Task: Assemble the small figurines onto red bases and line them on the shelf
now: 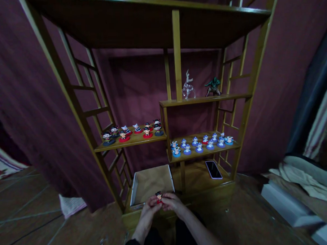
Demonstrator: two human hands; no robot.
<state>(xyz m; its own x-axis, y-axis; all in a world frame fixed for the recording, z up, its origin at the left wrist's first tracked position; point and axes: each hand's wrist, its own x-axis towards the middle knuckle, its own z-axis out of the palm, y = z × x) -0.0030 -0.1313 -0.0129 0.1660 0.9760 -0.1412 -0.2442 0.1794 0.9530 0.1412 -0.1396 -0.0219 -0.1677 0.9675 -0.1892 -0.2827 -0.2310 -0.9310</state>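
Both my hands meet low in the middle of the view, over the front edge of a wooden shelf unit (177, 57). My left hand (149, 206) and my right hand (171, 202) pinch one small figurine (158, 197) with dark hair and a red base between their fingertips. It is held upright just in front of an open cardboard box (151, 182) that stands on the bottom shelf. A dark band sits on my left wrist.
Several dark-haired figurines (134, 131) on red or dark bases line the left shelf. Several blue-and-white figurines (201, 143) fill the right shelf. A phone (213, 169) lies on the bottom shelf. A clear figure (188, 86) and a green figure (213, 86) stand higher up. Bedding (301, 178) lies at right.
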